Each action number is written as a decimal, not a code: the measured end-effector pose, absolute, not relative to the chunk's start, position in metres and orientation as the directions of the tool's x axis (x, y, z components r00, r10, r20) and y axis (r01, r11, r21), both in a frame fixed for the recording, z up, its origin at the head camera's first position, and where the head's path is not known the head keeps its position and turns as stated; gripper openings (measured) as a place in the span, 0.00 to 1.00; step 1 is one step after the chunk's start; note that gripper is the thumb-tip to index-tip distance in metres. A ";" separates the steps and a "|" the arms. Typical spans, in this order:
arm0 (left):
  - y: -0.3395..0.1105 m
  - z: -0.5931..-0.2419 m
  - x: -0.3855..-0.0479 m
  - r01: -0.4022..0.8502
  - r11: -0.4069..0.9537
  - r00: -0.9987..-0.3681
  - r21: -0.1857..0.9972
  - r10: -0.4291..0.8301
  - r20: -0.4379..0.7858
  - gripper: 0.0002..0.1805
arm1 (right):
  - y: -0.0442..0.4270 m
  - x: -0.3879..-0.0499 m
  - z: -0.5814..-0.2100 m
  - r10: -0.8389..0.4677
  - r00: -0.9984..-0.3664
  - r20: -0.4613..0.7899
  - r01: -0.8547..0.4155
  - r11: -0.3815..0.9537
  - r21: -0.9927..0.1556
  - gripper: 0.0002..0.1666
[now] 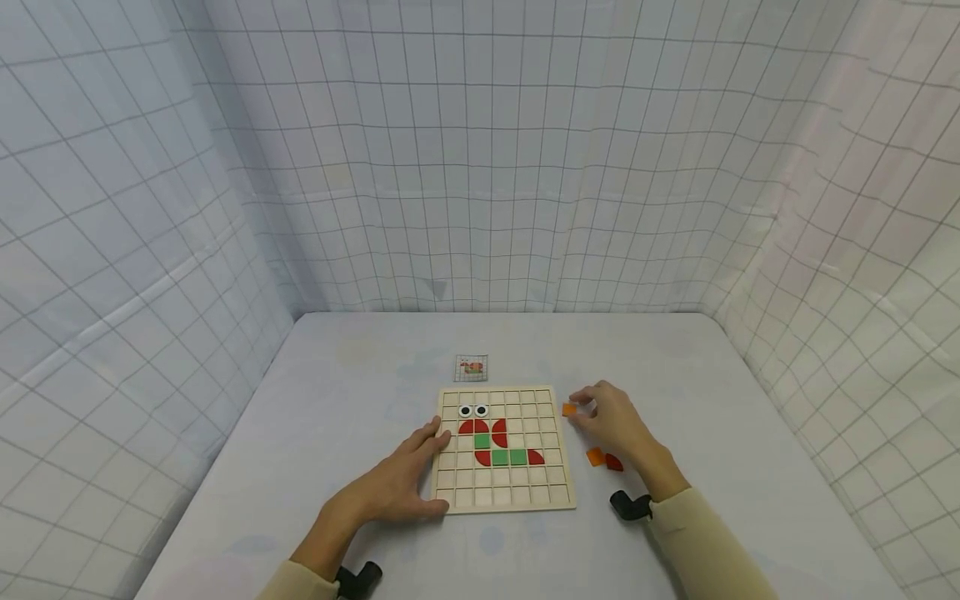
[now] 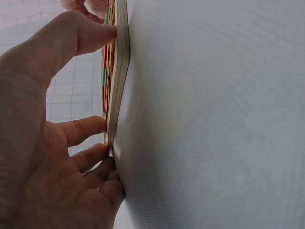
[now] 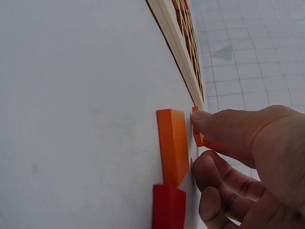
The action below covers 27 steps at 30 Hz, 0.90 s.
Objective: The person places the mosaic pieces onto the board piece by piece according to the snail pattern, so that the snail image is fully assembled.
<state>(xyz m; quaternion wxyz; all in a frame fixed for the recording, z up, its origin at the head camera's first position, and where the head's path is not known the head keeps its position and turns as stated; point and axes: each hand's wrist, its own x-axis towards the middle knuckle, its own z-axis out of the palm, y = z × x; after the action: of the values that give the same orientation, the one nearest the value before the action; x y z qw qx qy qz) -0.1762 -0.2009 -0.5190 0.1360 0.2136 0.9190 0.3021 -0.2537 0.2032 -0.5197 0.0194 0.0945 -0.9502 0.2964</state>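
Note:
A wooden grid board (image 1: 501, 498) lies flat on the table, with red quarter-round pieces (image 1: 498, 433), green squares (image 1: 482, 441) and two round eye pieces (image 1: 473, 411) set in its cells. Along the board's left side rests my left hand (image 1: 401, 483), fingers spread and thumb by the near corner; the left wrist view shows its fingertips touching the board's edge. Just off the right side, my right hand (image 1: 615, 421) pinches an orange square (image 1: 569, 410) between thumb and forefinger. Nearer to me lie another orange square (image 3: 172, 148) and a red piece (image 3: 168, 207), side by side.
Beyond the board lies a small picture card (image 1: 471, 367) showing a coloured figure on a grid. White grid-lined curtains (image 1: 495, 167) enclose the white table (image 1: 360, 358) at the back and on both sides.

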 end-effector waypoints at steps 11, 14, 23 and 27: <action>-0.202 -0.521 -0.179 0.308 0.735 -0.872 0.604 0.473 -0.130 0.63 | 0.202 -0.258 -0.524 -0.164 -0.984 0.075 -0.177 0.797 -0.578 0.14; -0.202 -0.520 -0.179 0.308 0.736 -0.871 0.602 0.473 -0.131 0.63 | 0.201 -0.257 -0.523 -0.158 -0.985 0.069 -0.169 0.797 -0.580 0.14; -0.201 -0.519 -0.179 0.310 0.734 -0.872 0.604 0.472 -0.126 0.63 | 0.201 -0.256 -0.522 -0.157 -0.983 0.093 -0.182 0.796 -0.578 0.13; -0.202 -0.519 -0.179 0.309 0.735 -0.872 0.604 0.473 -0.129 0.63 | 0.200 -0.255 -0.521 -0.155 -0.983 0.100 -0.184 0.791 -0.583 0.13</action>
<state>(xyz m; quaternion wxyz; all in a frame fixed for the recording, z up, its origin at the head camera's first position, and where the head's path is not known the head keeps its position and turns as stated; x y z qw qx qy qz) -0.1785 -0.2015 -0.5194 0.1382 0.2124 0.9210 0.2959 -0.2553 0.1995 -0.5210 0.0236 0.0895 -0.9460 0.3106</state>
